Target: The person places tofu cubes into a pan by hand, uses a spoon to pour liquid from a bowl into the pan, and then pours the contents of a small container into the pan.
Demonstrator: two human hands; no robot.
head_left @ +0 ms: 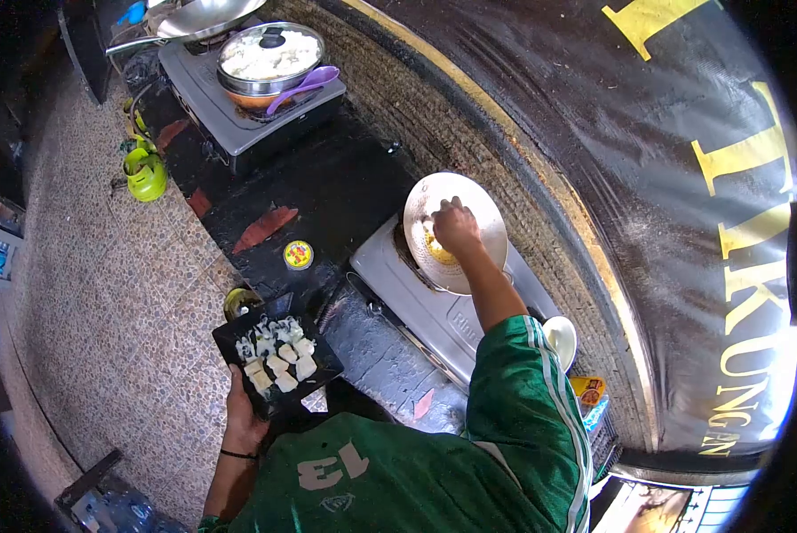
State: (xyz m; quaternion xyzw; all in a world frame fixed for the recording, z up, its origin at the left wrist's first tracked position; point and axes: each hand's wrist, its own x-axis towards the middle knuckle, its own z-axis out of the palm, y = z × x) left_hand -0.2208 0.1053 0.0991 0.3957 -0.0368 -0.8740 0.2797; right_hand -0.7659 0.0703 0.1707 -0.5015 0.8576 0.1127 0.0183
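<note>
My left hand [246,410] grips the near left edge of a black tray [227,336], thumb on the rim. On it lie several pale white blocks [277,364] of food and some wet white residue [283,330]. My right hand [456,226] reaches into a wide white dish [431,192] with its fingers bent down and drawn together. Whatever they hold is hidden beneath them. Yellow crumbs or grains [437,250] lie in the dish beside the fingers. The dish sits over a silver gas stove [452,322].
A second gas stove [247,133] carries a lidded pan [272,67] with a purple spoon [304,87] against it and a metal wok [205,19] behind. A round yellow-lidded container [298,255] sits on the black counter. A small white bowl [560,342] is right of the near stove. Green gas cylinder [146,175] below.
</note>
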